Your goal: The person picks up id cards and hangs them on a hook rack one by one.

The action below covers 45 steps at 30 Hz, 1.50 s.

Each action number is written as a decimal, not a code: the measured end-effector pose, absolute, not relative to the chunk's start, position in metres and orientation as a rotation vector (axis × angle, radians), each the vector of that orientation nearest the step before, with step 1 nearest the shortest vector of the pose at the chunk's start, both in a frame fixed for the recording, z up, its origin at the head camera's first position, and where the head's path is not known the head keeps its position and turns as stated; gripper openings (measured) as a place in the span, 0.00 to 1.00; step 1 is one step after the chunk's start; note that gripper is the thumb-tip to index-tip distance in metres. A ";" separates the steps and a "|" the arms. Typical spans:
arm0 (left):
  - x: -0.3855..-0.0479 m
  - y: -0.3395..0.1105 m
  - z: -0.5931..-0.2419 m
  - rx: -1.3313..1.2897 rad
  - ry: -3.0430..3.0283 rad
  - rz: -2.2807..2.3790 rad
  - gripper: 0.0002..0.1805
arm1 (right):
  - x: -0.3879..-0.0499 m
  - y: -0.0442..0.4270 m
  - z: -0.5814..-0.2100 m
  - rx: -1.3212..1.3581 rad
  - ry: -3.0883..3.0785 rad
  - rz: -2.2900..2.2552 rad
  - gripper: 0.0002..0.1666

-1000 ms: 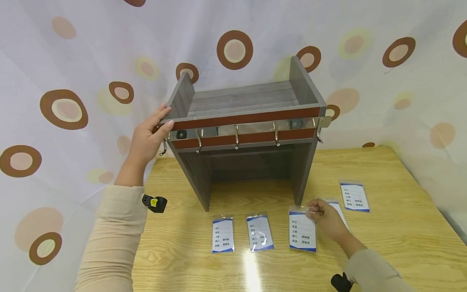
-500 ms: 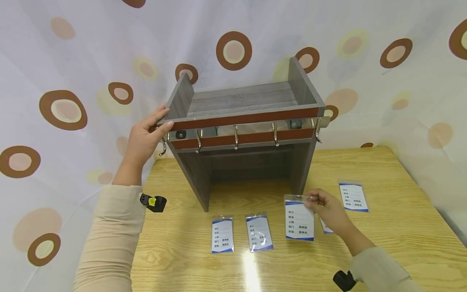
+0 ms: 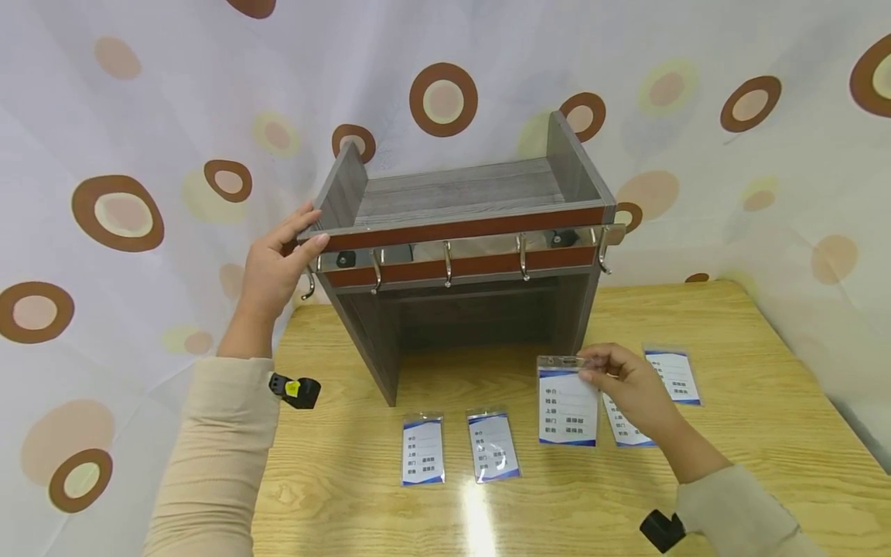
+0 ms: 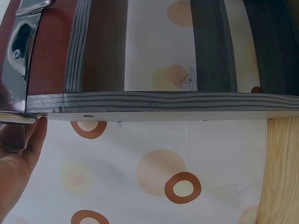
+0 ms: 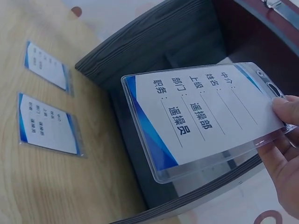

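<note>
My left hand (image 3: 273, 264) grips the front left corner of a grey wooden shelf (image 3: 459, 186). Its thumb lies over the red-brown front board, and the left wrist view shows only part of the hand (image 4: 18, 163) by the metal rail. Between thumb and fingers, my right hand (image 3: 629, 387) pinches the upper right corner of a clear-sleeved ID badge (image 3: 567, 408), lifted above the table. In the right wrist view this badge (image 5: 201, 116) hangs tilted, its printed face and slotted top edge showing. Metal hooks (image 3: 448, 264) line the shelf's front, with nothing hanging on them.
Two badges (image 3: 421, 450) (image 3: 493, 446) lie on the wooden table (image 3: 362, 518) in front of the shelf. Two more lie at the right, one badge (image 3: 674, 377) farther back and one badge (image 3: 626, 427) partly behind my right hand. A patterned curtain (image 3: 501, 46) stands behind.
My right hand has raised the badge off the table and moved it slightly left and toward the shelf, uncovering more of another badge. My left hand keeps its grip.
</note>
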<state>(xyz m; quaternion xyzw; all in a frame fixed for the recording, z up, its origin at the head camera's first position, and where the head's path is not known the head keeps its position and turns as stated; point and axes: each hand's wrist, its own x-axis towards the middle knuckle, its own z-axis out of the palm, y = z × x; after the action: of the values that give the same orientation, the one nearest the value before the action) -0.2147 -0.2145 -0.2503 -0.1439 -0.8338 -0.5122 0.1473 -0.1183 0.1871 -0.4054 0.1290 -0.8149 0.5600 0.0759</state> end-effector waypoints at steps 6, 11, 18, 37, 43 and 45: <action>-0.214 -0.213 -0.252 -0.415 -2.347 -1.505 0.25 | -0.119 0.186 -0.394 0.388 -2.408 1.645 0.10; -0.214 -0.211 -0.253 -0.404 -2.313 -1.526 0.25 | -0.119 0.185 -0.381 0.396 -2.344 1.667 0.11; -0.213 -0.211 -0.254 -0.399 -2.298 -1.531 0.24 | -0.120 0.185 -0.362 0.440 -2.251 1.655 0.11; -0.209 -0.211 -0.257 -0.402 -2.280 -1.554 0.24 | -0.124 0.196 -0.321 0.672 -1.797 1.910 0.15; -0.210 -0.210 -0.257 -0.406 -2.275 -1.562 0.24 | -0.127 0.195 -0.315 0.692 -1.784 1.903 0.14; -0.210 -0.210 -0.256 -0.402 -2.271 -1.569 0.24 | -0.129 0.194 -0.312 0.698 -1.780 1.887 0.14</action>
<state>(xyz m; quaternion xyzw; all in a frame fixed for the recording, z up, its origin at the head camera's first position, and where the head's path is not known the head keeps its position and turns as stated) -0.2097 -0.2100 -0.2562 -0.1420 -0.8015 -0.5538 0.1753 -0.1290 0.1943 -0.3125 0.2530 -0.6454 0.6845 0.2257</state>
